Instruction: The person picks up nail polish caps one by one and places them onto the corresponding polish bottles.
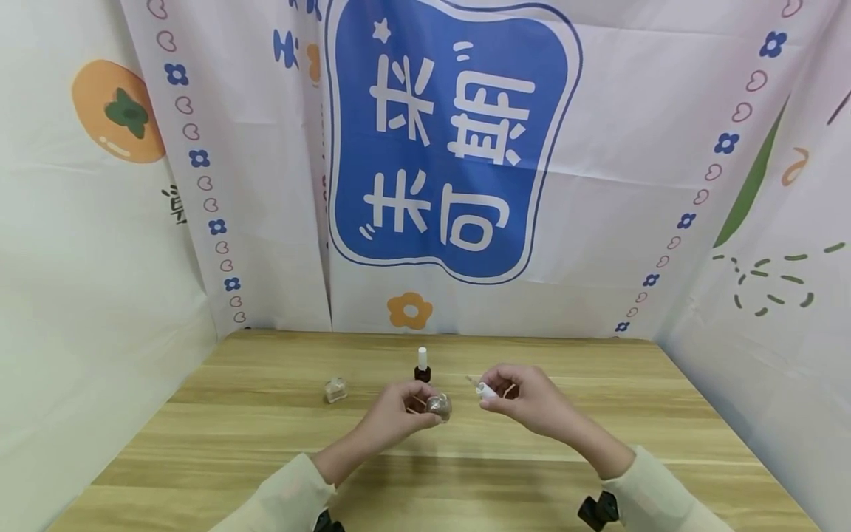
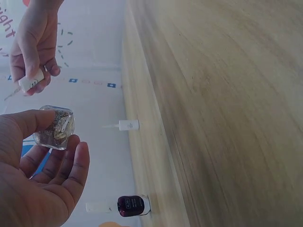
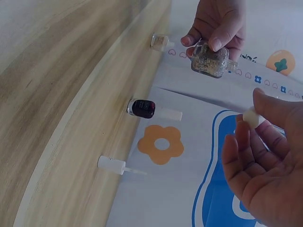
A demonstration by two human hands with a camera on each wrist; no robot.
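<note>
My left hand (image 1: 394, 415) grips a squarish glass nail polish bottle (image 2: 56, 127) with silvery glitter inside, its neck uncapped in the right wrist view. To the right, apart from the bottle, my right hand (image 1: 528, 399) pinches a white nail polish cap (image 1: 487, 391) with thumb and fingers. The cap's thin brush (image 2: 13, 93) points toward the left in the head view. Just beyond my left hand, a dark red nail polish bottle (image 3: 142, 108) with a white cap stands upright on the table.
A clear open bottle (image 1: 335, 389) sits on the wooden table (image 1: 266, 458) at the left. Another white cap with a brush (image 3: 111, 164) stands on the table, brush upward; the right hand seems to hide it in the head view. Printed cloth (image 1: 612, 244) hangs behind the table.
</note>
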